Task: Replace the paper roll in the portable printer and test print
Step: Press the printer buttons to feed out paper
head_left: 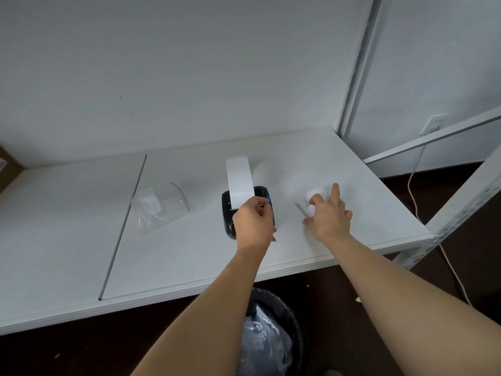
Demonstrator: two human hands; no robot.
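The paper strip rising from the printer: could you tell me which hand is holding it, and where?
The left hand pinches the paper strip at its lower end, above the printer.

Black printer (264,195), white paper strip (238,180), white shelf (189,256).

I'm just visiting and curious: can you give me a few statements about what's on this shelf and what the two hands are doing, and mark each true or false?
1. A paper strip rises from the printer. True.
2. The left hand pinches the strip's lower end. True.
3. The right hand rests on the printer. False: it is off to the printer's right, at a small white roll on the shelf.
4. The plastic bag lies right of the printer. False: it lies to its left.
5. A bin stands on the floor below the shelf. True.
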